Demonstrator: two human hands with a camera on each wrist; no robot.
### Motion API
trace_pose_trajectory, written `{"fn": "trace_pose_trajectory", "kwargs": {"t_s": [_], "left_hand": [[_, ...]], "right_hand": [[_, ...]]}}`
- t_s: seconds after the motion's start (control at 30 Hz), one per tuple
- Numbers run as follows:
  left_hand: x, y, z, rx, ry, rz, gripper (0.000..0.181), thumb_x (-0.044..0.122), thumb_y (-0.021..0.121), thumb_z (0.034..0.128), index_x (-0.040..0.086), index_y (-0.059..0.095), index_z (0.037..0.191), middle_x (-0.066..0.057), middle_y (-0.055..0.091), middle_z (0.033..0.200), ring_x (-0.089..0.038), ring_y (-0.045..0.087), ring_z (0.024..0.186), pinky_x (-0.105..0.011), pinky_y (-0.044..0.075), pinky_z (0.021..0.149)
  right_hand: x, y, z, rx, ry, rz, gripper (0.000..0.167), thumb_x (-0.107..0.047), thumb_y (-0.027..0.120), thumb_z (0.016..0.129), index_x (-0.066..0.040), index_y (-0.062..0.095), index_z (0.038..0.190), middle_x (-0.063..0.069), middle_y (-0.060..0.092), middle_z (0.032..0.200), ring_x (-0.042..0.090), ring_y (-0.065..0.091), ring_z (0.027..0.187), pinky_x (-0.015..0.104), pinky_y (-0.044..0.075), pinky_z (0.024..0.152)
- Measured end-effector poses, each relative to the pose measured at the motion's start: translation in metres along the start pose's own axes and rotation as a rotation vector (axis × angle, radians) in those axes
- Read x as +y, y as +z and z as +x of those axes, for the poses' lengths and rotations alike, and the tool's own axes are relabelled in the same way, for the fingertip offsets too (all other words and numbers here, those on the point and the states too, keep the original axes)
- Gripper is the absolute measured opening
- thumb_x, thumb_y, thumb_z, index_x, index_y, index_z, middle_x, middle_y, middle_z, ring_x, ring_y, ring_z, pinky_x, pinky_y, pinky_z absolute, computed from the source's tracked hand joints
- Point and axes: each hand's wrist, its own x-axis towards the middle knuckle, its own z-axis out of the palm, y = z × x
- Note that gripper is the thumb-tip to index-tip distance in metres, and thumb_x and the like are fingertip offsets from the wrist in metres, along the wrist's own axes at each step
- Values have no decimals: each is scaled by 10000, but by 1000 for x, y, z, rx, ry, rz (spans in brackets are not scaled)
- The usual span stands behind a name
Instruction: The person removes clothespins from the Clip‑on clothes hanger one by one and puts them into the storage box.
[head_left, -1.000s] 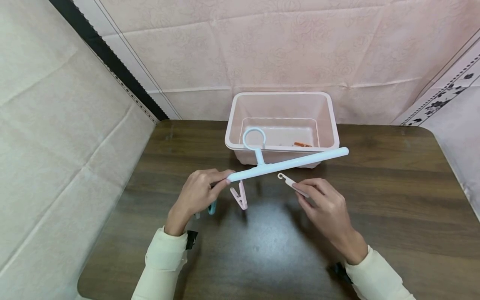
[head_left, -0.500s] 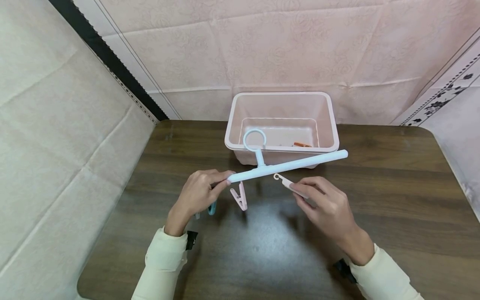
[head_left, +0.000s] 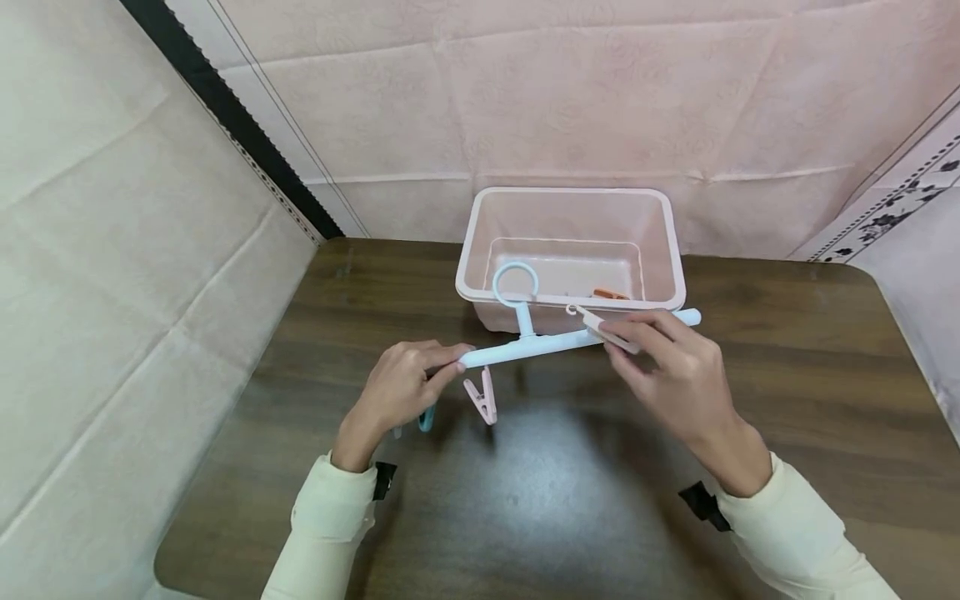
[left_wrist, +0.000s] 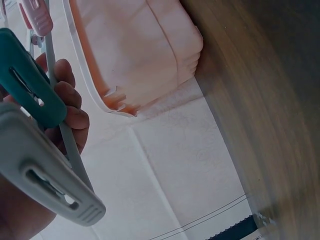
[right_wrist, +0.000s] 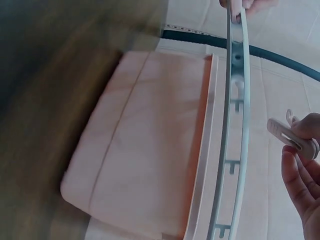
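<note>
My left hand (head_left: 405,387) grips the left end of a light blue clothes hanger (head_left: 540,344), held above the table with its round hook upward. A pink clothespin (head_left: 482,397) hangs from the hanger beside that hand. A teal clothespin (left_wrist: 32,82) and a grey clothespin (left_wrist: 45,165) hang close by the left fingers. My right hand (head_left: 678,375) pinches a pale clothespin (head_left: 609,331) with a small open hook, overlapping the hanger's right half in the head view. In the right wrist view, this clothespin (right_wrist: 287,135) appears apart from the hanger's bar (right_wrist: 232,150).
A pale pink plastic bin (head_left: 570,194) stands at the table's back edge, behind the hanger. An orange clothespin-like piece (head_left: 610,294) lies inside it. The dark wooden table (head_left: 495,517) borders cloth-covered walls at the back and left.
My right hand has moved away from the body and slightly right, bringing the pale clothespin up over the hanger's right half. The left hand stays put. The view has shifted slightly.
</note>
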Motion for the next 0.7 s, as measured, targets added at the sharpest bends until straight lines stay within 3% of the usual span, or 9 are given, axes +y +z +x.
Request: {"fn": "trace_pose_trajectory", "kwargs": {"t_s": [0.13, 0.37, 0.6, 0.7], "left_hand": [[0, 1, 0, -1, 2, 1, 266, 96, 746, 909, 69, 754, 1173, 21, 644, 751, -54, 372, 529, -269, 351, 473], [-2, 4, 1, 5, 14, -6, 258, 96, 743, 911, 58, 754, 1167, 8, 674, 779, -47, 376, 531, -264, 349, 469], [-1, 4, 2, -1, 3, -23, 262, 88, 757, 900, 58, 758, 1160, 8, 655, 750, -44, 372, 516, -253, 339, 447], [-1, 6, 2, -10, 3, -21, 266, 96, 758, 901, 64, 757, 1164, 18, 641, 732, -42, 362, 514, -248, 332, 447]], "right_hand": [[8, -3, 7, -4, 26, -16, 235, 48, 768, 741, -34, 783, 961, 90, 698, 895, 188, 652, 697, 227, 491, 708], [20, -10, 21, -47, 67, -75, 227, 57, 776, 764, 4, 759, 984, 108, 697, 908, 180, 634, 723, 260, 469, 677], [34, -8, 35, -30, 113, -33, 202, 95, 781, 732, 4, 736, 906, 90, 683, 804, 183, 568, 670, 180, 371, 691], [42, -10, 41, -54, 105, -63, 196, 97, 788, 737, 15, 735, 907, 94, 688, 797, 191, 584, 657, 185, 381, 683]]}}
